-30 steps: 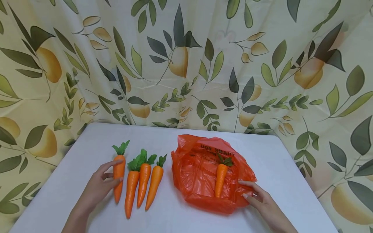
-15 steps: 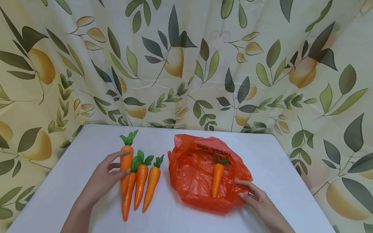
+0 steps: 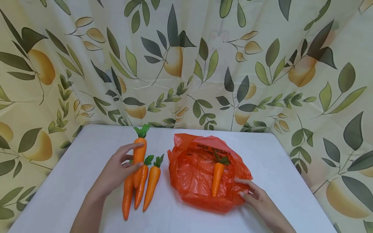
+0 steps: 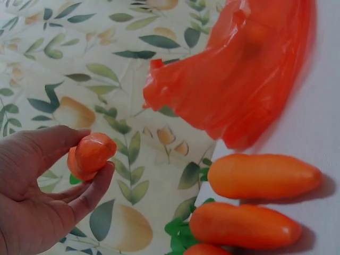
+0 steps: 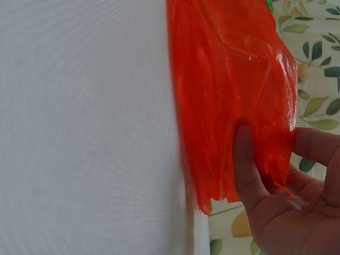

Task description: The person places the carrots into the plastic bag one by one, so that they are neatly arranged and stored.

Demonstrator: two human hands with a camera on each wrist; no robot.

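Note:
My left hand [image 3: 118, 168] pinches an orange carrot [image 3: 140, 150] with green leaves between thumb and fingers. In the head view this carrot overlaps two others lying on the table. In the left wrist view the held carrot [image 4: 93, 154] points its tip toward the camera, above the tabletop. A third lying carrot [image 3: 152, 184] is just to the right. My right hand [image 3: 259, 200] holds the right edge of a red plastic bag [image 3: 189, 181], thumb on one side and fingers on the other. One carrot [image 3: 217, 179] lies inside the opened bag.
A white-covered table [image 3: 175, 220] bears everything. Behind it hangs a curtain [image 3: 186, 64] printed with leaves and yellow fruit. Two lying carrots, one of them this carrot [image 3: 127, 202], are partly covered by the held one.
My left hand has lifted the leftmost carrot and carried it right, over the other carrots. The right hand stays at the bag's edge. The head view has shifted slightly.

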